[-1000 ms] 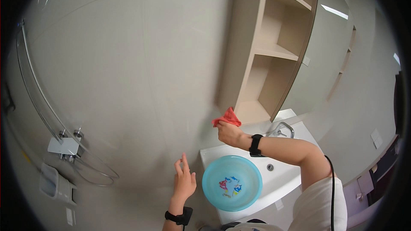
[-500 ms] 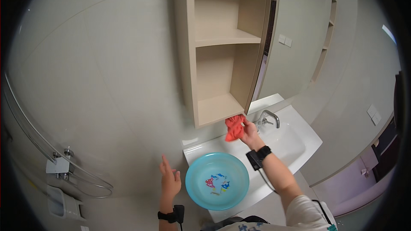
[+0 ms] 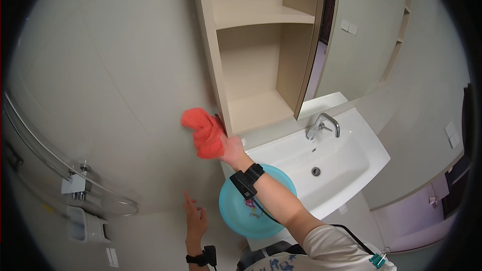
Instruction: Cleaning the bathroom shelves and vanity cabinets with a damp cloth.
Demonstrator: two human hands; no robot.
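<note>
Held a crumpled red cloth (image 3: 207,135) out in the right hand (image 3: 232,149), gripped firmly enough to bunch it, with the fingertips mostly hidden behind the fabric. Had it in the air against the view of the grey wall (image 3: 125,70), just beside the lower left edge of the beige open-shelved cabinet (image 3: 248,65); couldn't tell whether touching. Stretched the right forearm over a round blue basin (image 3: 226,211), covering part of the printed pattern inside. Had the basin at the left end of a white sink (image 3: 351,165), with a chrome faucet (image 3: 324,125) at the back and a mirror (image 3: 371,45) above. Held the left hand (image 3: 196,221) up, open and slightly blurred, free of any hold, near the basin's left side. Wore a black band on each wrist. Farther left, had a shower mixer (image 3: 75,184) and a pale bin (image 3: 90,223) in view.
</note>
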